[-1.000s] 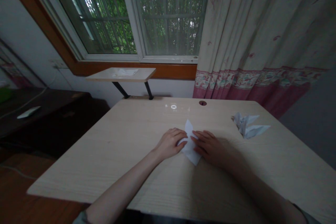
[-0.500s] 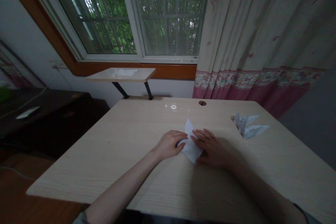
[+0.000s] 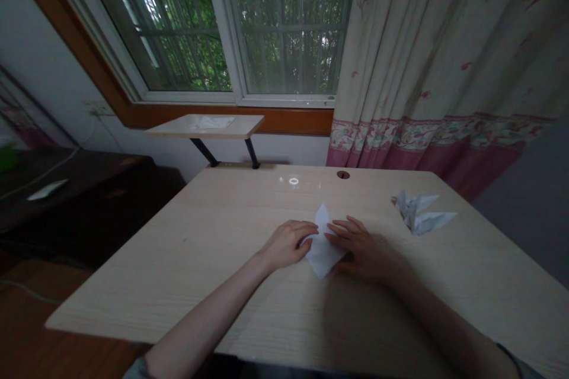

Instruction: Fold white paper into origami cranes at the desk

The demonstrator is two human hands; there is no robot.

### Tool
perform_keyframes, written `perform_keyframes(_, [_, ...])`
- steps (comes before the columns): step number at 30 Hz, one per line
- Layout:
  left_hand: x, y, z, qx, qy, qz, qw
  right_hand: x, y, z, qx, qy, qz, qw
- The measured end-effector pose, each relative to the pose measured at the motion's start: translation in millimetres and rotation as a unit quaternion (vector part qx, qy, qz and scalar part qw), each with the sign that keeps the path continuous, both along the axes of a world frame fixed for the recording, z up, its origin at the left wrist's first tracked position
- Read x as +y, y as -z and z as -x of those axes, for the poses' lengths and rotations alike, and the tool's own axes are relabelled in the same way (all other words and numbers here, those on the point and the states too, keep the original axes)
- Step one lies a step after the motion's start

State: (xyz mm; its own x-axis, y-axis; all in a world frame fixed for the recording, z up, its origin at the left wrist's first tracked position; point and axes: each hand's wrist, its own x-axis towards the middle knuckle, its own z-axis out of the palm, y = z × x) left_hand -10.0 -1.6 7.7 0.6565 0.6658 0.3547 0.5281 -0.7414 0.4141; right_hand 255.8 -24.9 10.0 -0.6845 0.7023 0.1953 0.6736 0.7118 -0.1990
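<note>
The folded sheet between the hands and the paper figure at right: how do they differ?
The folded sheet lies flat, kite-shaped; the paper figure is raised, with pointed flaps. The left hand and right hand touch the sheet; neither touches the figure. Both are white paper on the pale wooden desk.

**Bare hands, short glimpses of grey sleeve**

The person's body shows only from the forearms down. The left hand (image 3: pixel 287 244) and right hand (image 3: pixel 362 254) are bare, with slim, long fingers and nothing worn on them. The left forearm (image 3: pixel 208 314) and right forearm (image 3: pixel 440 320) are bare too, smooth and slender, the right one lying mostly in shadow. At the bottom edge of the view, a left sleeve (image 3: pixel 138 369) and a right sleeve (image 3: pixel 515 364) appear as narrow strips of dull grey fabric, too cut off to show any pattern.
</note>
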Motion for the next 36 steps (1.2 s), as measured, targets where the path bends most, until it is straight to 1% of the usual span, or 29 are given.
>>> perform_keyframes(5, [-1.9,-4.6,0.1,0.010,0.003,-0.017,1.000,1.3,7.7,0.0,0.009,0.001,-0.006,1.000])
perform_keyframes(8, [-3.1,-9.5,1.9,0.018,0.021,-0.038,0.999,2.4,11.4,-2.0,0.020,-0.007,-0.007,1.000])
perform_keyframes(12, [-4.3,-15.1,3.4,0.016,0.048,-0.059,0.997,2.4,10.0,-3.0,0.026,-0.010,-0.002,1.000])
perform_keyframes(15, [-5.3,-16.7,2.2,0.015,0.049,-0.077,0.996,2.6,7.9,-3.1,0.031,-0.009,0.003,0.999])
perform_keyframes(20, [-7.5,-12.6,-2.6,0.025,0.012,-0.118,0.993,4.1,8.8,-4.1,0.037,-0.009,0.006,0.999])
perform_keyframes(24, [-9.7,-8.6,-6.9,0.049,-0.020,-0.137,0.989,4.4,11.3,-3.9,0.044,-0.008,0.004,0.999])
perform_keyframes(28, [-10.5,-6.5,-9.7,0.076,-0.035,-0.148,0.985,4.9,14.3,-4.0,0.045,-0.002,-0.001,0.999])
perform_keyframes(30, [-9.9,-5.0,-10.4,0.073,-0.039,-0.158,0.984,5.7,16.4,-5.0,0.044,-0.003,-0.009,0.999])
perform_keyframes(33, [-8.2,-1.4,-10.7,0.047,-0.047,-0.182,0.981,7.2,19.4,-7.0,0.053,-0.012,-0.039,0.998])
perform_keyframes(36, [-6.4,3.1,-10.7,0.020,-0.045,-0.213,0.976,8.8,21.4,-8.3,0.093,-0.014,-0.100,0.991])
